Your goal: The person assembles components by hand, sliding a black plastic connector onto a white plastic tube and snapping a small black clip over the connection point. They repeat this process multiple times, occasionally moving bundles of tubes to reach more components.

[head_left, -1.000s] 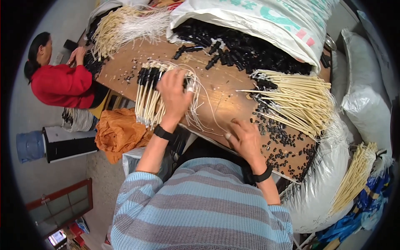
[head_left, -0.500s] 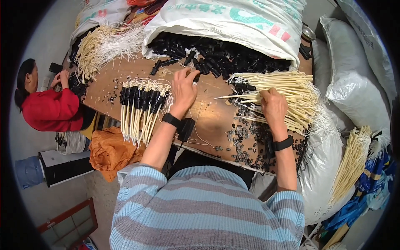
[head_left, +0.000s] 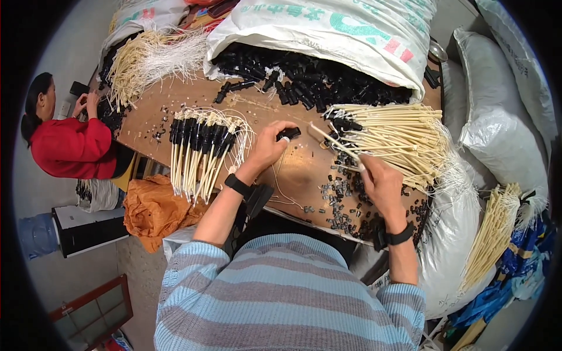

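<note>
Over the middle of the table, my left hand (head_left: 269,149) is closed on a black plastic fitting (head_left: 291,134), a short tube-like piece held at the fingertips. My right hand (head_left: 381,180) grips one thin cream stick (head_left: 335,142) by its near end; its far end points up and left, short of the fitting. Beside that hand lies a heap of similar cream sticks (head_left: 404,137) trailing white strings. To the left of my left hand rests a row of cream sticks fitted with black pieces (head_left: 202,140). Many black fittings (head_left: 316,79) spill out of a white sack.
The white sack (head_left: 328,29) covers the table's back edge. Small dark clips (head_left: 342,202) lie scattered near the front right. More cream sticks (head_left: 126,67) lie at the back left. A co-worker in red (head_left: 73,140) sits at the left; stuffed sacks (head_left: 497,99) stand right.
My left hand has come back toward me from the loose black fittings with one in its fingers. My right hand has moved nearer and lifted one cream stick off the heap.
</note>
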`<action>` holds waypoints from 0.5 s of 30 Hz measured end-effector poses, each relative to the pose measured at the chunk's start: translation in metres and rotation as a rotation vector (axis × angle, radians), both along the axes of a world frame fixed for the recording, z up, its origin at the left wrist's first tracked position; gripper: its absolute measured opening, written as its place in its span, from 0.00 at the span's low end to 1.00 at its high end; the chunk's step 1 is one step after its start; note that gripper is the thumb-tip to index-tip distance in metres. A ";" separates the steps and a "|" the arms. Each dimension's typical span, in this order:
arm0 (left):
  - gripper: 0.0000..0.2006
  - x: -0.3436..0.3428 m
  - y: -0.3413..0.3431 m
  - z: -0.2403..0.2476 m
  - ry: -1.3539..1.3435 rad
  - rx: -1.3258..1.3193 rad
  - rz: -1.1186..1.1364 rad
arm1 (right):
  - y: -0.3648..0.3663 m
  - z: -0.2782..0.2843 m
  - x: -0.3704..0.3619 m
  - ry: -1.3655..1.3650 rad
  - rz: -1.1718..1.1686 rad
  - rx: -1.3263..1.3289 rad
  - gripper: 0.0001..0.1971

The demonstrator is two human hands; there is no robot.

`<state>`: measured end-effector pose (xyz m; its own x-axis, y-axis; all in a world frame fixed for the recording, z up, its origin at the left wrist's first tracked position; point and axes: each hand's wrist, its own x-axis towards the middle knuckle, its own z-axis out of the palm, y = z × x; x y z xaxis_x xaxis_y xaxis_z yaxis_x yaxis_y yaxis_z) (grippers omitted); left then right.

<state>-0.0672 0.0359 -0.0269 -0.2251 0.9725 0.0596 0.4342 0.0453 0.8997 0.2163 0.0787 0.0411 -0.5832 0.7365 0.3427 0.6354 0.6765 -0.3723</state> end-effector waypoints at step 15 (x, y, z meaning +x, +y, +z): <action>0.21 0.079 -0.036 0.049 0.609 0.181 -0.692 | -0.058 -0.033 -0.030 0.064 -0.172 -0.221 0.06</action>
<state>0.0114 -0.0005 0.0222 0.5194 0.8430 0.1400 0.7107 -0.5171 0.4769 0.1865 0.0204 0.0081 -0.4256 0.8837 0.1950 0.7045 0.4588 -0.5415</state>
